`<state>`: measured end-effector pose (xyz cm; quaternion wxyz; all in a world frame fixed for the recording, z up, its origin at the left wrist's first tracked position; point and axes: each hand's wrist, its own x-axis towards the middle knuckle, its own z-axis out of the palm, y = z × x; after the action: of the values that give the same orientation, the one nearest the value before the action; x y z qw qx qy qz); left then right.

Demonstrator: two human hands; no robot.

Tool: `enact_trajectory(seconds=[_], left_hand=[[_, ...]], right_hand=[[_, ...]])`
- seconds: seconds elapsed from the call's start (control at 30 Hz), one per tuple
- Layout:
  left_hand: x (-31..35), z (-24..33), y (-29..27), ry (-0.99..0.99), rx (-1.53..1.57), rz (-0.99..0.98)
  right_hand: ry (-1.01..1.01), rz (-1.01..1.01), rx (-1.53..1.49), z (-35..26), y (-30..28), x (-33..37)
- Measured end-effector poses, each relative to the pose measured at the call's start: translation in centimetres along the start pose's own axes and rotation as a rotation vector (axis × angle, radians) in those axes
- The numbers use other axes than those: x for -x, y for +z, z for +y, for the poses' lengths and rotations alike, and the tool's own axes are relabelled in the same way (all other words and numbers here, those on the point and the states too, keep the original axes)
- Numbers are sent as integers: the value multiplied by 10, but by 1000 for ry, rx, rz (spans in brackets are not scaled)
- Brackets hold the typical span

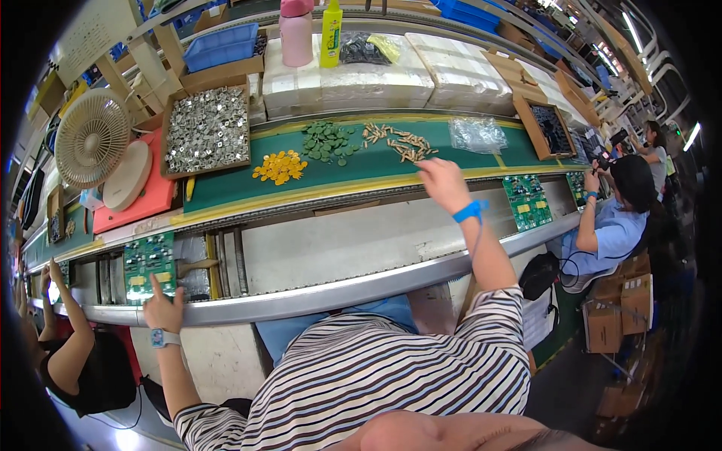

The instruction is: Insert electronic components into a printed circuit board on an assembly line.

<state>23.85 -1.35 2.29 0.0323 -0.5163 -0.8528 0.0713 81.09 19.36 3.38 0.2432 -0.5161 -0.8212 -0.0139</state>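
Note:
My left hand (pixel 163 310) has its fingers apart, the index finger stretched onto the lower part of a green circuit board (pixel 150 254) on the conveyor. Farther right, my right hand (pixel 444 184) is over the near edge of the green work strip (pixel 248 150). Its fingers are drawn together beside a loose pile of small tan cylindrical parts (pixel 412 146); whatever they hold is too small to make out. Left of that pile lie green disc-shaped parts (pixel 329 141) and yellow disc-shaped parts (pixel 280 167).
A box of small metal parts (pixel 207 128) and a fan (pixel 93 139) stand at left. Clear plastic bags (pixel 478 135) lie right of the piles. Another circuit board (pixel 527 203) is farther right, near a seated co-worker (pixel 613 214). A pink bottle (pixel 296 34) stands behind.

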Motion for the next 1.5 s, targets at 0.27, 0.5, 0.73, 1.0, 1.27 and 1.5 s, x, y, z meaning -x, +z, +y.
enact_trajectory(seconds=[0.27,0.5,0.73,1.0,1.27,1.5], left_hand=[[59,90,-36,480,230,-13],[76,157,-56,875,254,-29],[8,223,-63,1029,502,-21],[-110,265,-32,731,588,190],[-114,266,-29,705,733,114],[-102,249,-47,711,767,98]], right_hand=[[-288,-21,-227,-81,91,-82],[-297,-90,-229,-133,131,-98],[-247,-120,-164,-142,136,-107],[-234,-27,-206,-145,119,-97],[-339,-190,-509,-160,75,-9],[-284,-171,-392,-167,78,13]])
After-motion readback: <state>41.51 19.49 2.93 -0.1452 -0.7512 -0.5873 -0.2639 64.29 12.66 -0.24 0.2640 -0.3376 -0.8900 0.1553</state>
